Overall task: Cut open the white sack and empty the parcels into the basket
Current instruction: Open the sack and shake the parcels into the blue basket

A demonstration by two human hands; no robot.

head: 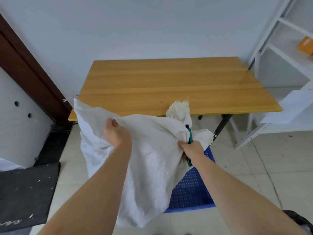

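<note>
Item: white sack (pixel 149 158). You hold it up off the floor, draped over the near-left part of the blue basket (pixel 193 190), in front of the near edge of the worktop (pixel 169 82). It hangs slack and flat, with frayed cut edges showing at its far right end.

Left hand (pixel 116 133): your fingers (pixel 109 122) are curled shut, pinching a bunch of sack fabric near its upper middle.

Right hand (pixel 191 148): closed on another fold of the sack, with a green-handled cutter (pixel 189 138) clamped in the same fist, its dark tip pointing up and away from you.

Progress, as a judgement: the fraying suggests the cut is made, and the limp sack suggests you are at the emptying step or close to its end. No parcels are visible; the sack hides most of the basket's inside, so you cannot confirm what has landed there. Left to do: shake out anything remaining, then set sack and cutter aside.

Writing: none legible on sack, basket or cutter. The dark mat (pixel 28 192) on the floor at near left carries pale marks too smeared to read. An orange item (pixel 305 45) on the white shelving (pixel 288 53) at far right shows no readable label.
</note>
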